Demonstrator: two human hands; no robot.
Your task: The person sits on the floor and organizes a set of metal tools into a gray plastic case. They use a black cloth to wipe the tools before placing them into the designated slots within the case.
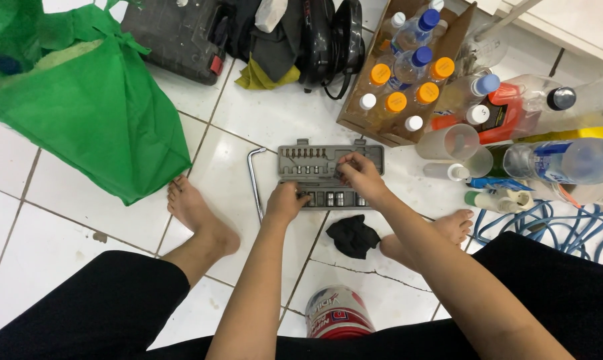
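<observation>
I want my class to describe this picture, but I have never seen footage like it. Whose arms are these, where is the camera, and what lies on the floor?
There is no machine here. A camera worn on a person's head looks down at their own arms, knees and bare feet on a white tiled floor. Both hands rest on an open grey socket set case: the left hand on its lower row, the right hand on its middle. Neither hand clearly holds anything. Around it lie a bent metal handle, a black cloth, a green bag, a cardboard box of bottles and a blue hose.
</observation>
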